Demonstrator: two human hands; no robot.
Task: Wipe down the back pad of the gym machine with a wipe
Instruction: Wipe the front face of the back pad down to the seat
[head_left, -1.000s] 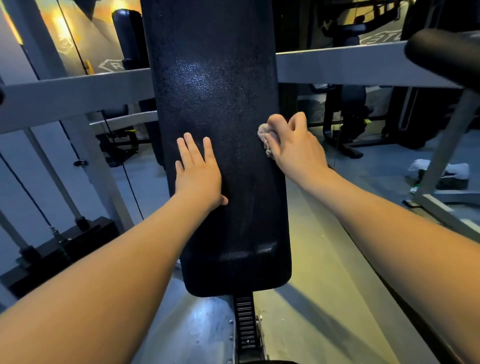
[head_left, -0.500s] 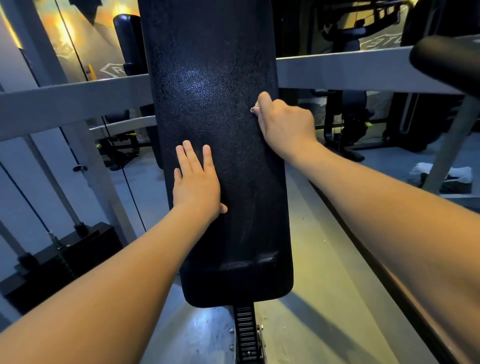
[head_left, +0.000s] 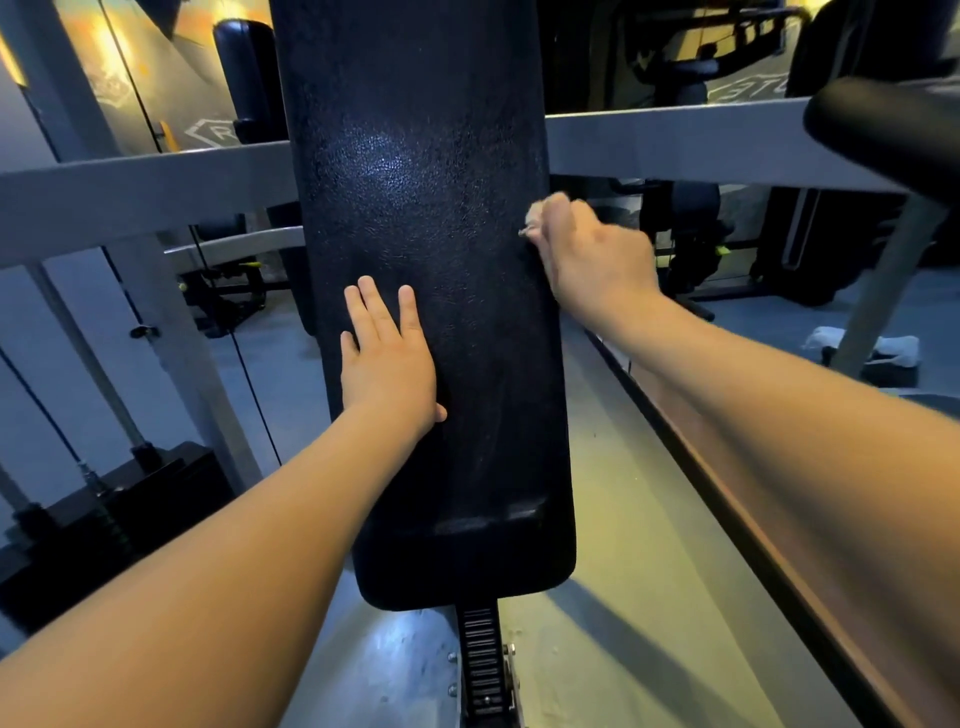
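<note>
The right hand (head_left: 597, 249) is curling round a crumpled wipe (head_left: 535, 215), holding it against the right edge of the black back pad (head_left: 426, 156). The left hand (head_left: 387, 358) is lying flat near the pad's left edge, fingers straight and close together. Above it the pad's face is lying open. A grey crossbar (head_left: 130, 192) is running behind the pad, and a toothed rail (head_left: 480, 660) is showing below its bottom edge.

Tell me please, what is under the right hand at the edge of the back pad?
The right hand grips a pale wipe against the right edge of the back pad. Only a crumpled bit shows; the rest is covered by the hand.
</note>
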